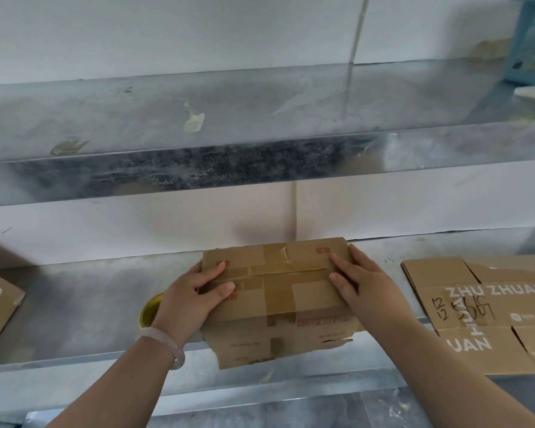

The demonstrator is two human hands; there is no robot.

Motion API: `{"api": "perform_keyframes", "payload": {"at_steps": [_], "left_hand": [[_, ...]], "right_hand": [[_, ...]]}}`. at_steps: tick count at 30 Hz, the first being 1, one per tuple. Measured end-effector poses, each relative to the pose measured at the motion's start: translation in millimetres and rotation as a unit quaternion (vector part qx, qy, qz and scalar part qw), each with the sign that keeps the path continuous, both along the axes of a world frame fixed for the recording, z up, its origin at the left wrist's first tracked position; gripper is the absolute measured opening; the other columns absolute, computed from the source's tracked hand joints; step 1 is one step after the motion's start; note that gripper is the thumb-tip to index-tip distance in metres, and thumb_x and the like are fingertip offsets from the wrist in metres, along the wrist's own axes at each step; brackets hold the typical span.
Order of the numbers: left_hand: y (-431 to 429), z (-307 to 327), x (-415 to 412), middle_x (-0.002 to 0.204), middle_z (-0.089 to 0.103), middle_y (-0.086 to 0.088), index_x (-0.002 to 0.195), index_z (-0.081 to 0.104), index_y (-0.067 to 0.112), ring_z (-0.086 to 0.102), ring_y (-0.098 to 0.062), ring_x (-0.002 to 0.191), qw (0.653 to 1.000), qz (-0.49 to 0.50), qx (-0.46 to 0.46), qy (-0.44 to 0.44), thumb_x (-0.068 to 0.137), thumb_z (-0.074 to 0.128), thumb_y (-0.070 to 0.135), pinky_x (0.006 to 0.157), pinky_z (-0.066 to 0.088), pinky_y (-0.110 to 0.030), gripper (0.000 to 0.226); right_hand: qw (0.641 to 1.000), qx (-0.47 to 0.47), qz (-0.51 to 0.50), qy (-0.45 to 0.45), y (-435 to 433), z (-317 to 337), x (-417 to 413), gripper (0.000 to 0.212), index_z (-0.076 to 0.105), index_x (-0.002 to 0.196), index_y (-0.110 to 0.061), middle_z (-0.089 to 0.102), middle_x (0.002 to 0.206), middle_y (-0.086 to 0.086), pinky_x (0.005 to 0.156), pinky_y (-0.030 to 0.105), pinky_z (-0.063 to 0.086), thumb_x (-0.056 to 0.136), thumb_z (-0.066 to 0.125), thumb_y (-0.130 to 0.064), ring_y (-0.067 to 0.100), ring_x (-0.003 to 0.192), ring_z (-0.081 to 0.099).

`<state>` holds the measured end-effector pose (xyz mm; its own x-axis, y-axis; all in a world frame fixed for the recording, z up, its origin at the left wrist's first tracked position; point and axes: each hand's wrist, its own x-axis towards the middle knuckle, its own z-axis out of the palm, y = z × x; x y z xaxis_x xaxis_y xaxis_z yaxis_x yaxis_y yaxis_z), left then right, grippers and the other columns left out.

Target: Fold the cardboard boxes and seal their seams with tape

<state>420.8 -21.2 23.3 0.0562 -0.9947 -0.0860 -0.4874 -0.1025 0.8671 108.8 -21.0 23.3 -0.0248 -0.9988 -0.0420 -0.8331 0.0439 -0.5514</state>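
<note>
Our left wrist, with its pale bracelet, was closest to us. Our left hand and right hand lay on top of the box, fingers mostly straight, pressing the two flaps down — not pinching anything. The box sat on the metal shelf, a torn flap hanging over the front edge. We think the flaps should meet with no gap. One hand should press while the other gets the yellow tape roll — it peeked out just behind our left hand.
</note>
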Motion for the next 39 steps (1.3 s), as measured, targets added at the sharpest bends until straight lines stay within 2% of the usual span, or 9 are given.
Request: {"api": "perform_keyframes", "payload": {"at_steps": [4,7,12,18,21,24,30,36,39], "left_hand": [[-2.2,0.7,-2.8,0.131,0.039,0.031,0.116,0.059,0.052,0.049,0.008,0.1,1.0,0.003,-0.005,-0.004,0.077,0.071,0.048,0.081,0.039,-0.01,0.041],[-2.6,-0.9,-0.3,0.138,0.039,0.023,0.109,0.059,0.06,0.047,-0.006,0.117,1.0,0.007,0.002,-0.014,0.075,0.072,0.049,0.099,0.04,-0.025,0.037],[-2.1,-0.3,-4.6,0.137,0.041,0.021,0.099,0.058,0.07,0.049,-0.007,0.115,1.0,0.014,0.0,-0.026,0.073,0.074,0.051,0.094,0.039,-0.025,0.036],[-2.7,-0.2,-10.7,0.127,0.049,0.024,0.101,0.066,0.054,0.051,0.015,0.092,0.999,0.027,-0.005,0.019,0.076,0.078,0.034,0.081,0.039,-0.015,0.034],[-2.0,-0.2,-9.6,0.127,0.053,0.025,0.103,0.068,0.054,0.054,0.007,0.1,0.999,0.034,-0.003,0.032,0.075,0.078,0.035,0.091,0.042,-0.024,0.035],[-2.8,-0.1,-8.1,0.127,0.052,0.025,0.098,0.066,0.061,0.054,0.011,0.096,0.999,0.04,-0.001,0.024,0.073,0.078,0.039,0.088,0.041,-0.021,0.034],[-4.8,-2.5,-3.4,0.127,0.055,0.028,0.104,0.065,0.06,0.056,0.0,0.111,0.999,0.044,0.009,0.02,0.059,0.074,0.055,0.1,0.043,-0.033,0.046],[-3.3,-0.9,-6.3,0.125,0.058,0.025,0.101,0.066,0.059,0.057,0.012,0.101,0.998,0.049,0.011,0.036,0.058,0.074,0.052,0.087,0.047,-0.015,0.044],[-2.2,-2.6,-3.7,0.134,0.055,0.017,0.107,0.067,0.054,0.055,-0.001,0.117,0.997,0.052,0.027,0.048,0.058,0.076,0.051,0.104,0.042,-0.033,0.05]], "right_hand": [[0.991,0.006,0.01,0.136,9.6,-1.7,23.0,0.082,0.011,0.156,-0.032,0.0,0.164,-0.005,0.12,0.041,0.016,0.086,0.011,-0.076,0.022,0.149,0.01],[0.984,-0.006,0.022,0.176,12.0,-4.5,30.2,0.091,-0.002,0.156,-0.024,-0.007,0.165,0.001,0.12,0.042,-0.001,0.083,-0.001,-0.078,0.023,0.151,-0.004],[0.976,-0.025,0.058,0.207,10.7,-4.0,22.5,0.096,-0.003,0.156,-0.016,-0.009,0.165,0.005,0.12,0.045,-0.014,0.082,-0.006,-0.077,0.022,0.149,-0.02],[0.977,-0.04,0.083,0.194,4.1,-1.0,25.9,0.079,0.002,0.157,-0.015,-0.002,0.165,0.003,0.118,0.036,-0.017,0.095,0.01,-0.064,0.019,0.15,-0.012],[0.995,-0.092,0.046,0.01,4.5,-5.8,12.0,0.059,0.025,0.154,-0.026,0.022,0.161,-0.009,0.113,0.02,-0.005,0.101,0.026,-0.052,0.009,0.148,0.009],[0.964,-0.105,-0.155,-0.188,6.9,-24.0,-22.3,0.038,0.048,0.138,-0.036,0.047,0.138,-0.015,0.113,0.029,0.03,0.102,0.035,-0.033,0.006,0.131,0.039],[0.983,0.079,-0.141,0.09,1.9,-74.2,-88.1,0.033,0.058,0.129,-0.025,0.054,0.128,-0.003,0.097,0.031,0.042,0.098,0.049,-0.02,0.016,0.113,0.049],[0.982,0.078,-0.146,0.093,-13.4,-76.9,-100.3,0.018,0.063,0.112,-0.015,0.049,0.099,0.0,0.074,0.028,0.041,0.098,0.053,-0.019,0.016,0.083,0.049],[0.982,0.075,-0.153,0.087,-12.8,-77.0,-105.5,0.017,0.063,0.111,-0.014,0.052,0.103,0.003,0.073,0.028,0.041,0.097,0.054,-0.015,0.017,0.083,0.05]]}}
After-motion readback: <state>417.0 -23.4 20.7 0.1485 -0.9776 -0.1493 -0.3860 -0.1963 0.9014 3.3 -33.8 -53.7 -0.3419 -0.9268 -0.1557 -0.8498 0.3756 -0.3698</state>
